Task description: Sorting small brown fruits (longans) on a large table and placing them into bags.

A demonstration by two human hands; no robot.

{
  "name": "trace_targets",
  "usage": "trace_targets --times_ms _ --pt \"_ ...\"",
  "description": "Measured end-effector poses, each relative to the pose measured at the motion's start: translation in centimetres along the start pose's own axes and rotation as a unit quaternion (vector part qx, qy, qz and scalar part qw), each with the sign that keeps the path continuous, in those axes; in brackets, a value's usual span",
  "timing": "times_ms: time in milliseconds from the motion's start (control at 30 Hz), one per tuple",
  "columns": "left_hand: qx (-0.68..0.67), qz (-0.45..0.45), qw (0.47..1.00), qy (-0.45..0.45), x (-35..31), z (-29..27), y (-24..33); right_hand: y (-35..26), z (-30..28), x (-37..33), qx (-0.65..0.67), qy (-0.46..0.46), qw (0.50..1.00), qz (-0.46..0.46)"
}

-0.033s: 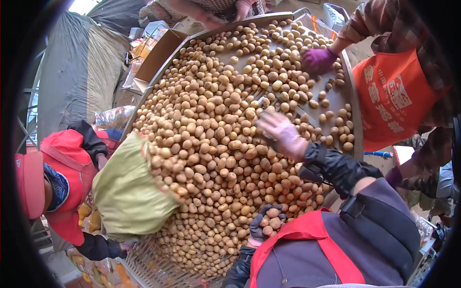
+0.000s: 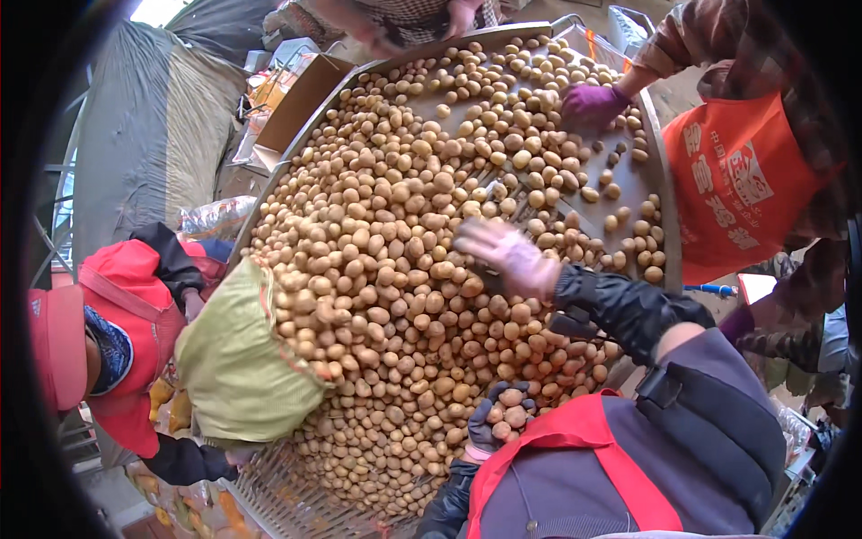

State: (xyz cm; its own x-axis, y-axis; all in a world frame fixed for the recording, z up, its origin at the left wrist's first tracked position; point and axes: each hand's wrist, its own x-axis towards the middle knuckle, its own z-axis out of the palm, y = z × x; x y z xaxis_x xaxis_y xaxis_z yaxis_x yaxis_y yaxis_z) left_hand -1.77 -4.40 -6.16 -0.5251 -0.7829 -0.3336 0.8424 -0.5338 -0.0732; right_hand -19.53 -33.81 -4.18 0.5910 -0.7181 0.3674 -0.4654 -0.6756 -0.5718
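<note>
A big heap of potatoes (image 2: pixel 386 260) covers the metal sorting table in front of me. My left hand (image 2: pixel 482 431), in a dark glove, is cupped around several small potatoes (image 2: pixel 508 415) close to my red apron. Over the middle of the heap reaches my right hand (image 2: pixel 510 259), in a pale pinkish glove with a dark underside. Its fingers are stretched out and slightly blurred, and it seems to hold nothing. Potatoes lie right below it, though whether the fingers touch them is hidden.
A co-worker in red on the left is at a green woven sack (image 2: pixel 251 359), its mouth toward the heap. At the upper right another person's purple-gloved hand (image 2: pixel 593 110) rests among potatoes. A slatted metal chute (image 2: pixel 278 490) lies front left, a cardboard box (image 2: pixel 301 103) behind.
My right hand has moved a little to the left and slightly down over the heap. The sack's mouth has shifted a little. My left hand stays in place with its potatoes.
</note>
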Motion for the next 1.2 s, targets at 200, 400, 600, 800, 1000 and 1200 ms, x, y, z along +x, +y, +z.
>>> trace_targets --times_ms 200,400,600,800,1000,1200 --pt "0.015 0.038 0.995 0.094 -1.3 1.9 -0.6 0.8 7.3 7.8 0.158 0.004 0.987 0.007" --pt "-0.039 0.062 0.994 0.084 -4.9 -0.4 0.1 2.9 5.5 14.1 -0.143 -0.123 0.969 0.160" --pt "0.030 0.048 0.990 0.127 -2.8 1.0 -0.1 4.5 11.1 15.9 -0.097 0.067 0.990 0.081" --pt "0.034 0.063 0.990 0.121 -3.8 0.3 0.5 1.4 9.7 9.6 -0.051 0.084 0.995 0.015" --pt "0.026 0.054 0.992 0.111 -3.8 -0.5 0.9 1.9 2.7 -4.6 -0.034 -0.043 0.986 0.161" --pt "0.021 0.051 0.993 0.106 -3.0 -0.9 1.1 -2.9 -3.0 -10.9 -0.033 -0.069 0.992 0.105"
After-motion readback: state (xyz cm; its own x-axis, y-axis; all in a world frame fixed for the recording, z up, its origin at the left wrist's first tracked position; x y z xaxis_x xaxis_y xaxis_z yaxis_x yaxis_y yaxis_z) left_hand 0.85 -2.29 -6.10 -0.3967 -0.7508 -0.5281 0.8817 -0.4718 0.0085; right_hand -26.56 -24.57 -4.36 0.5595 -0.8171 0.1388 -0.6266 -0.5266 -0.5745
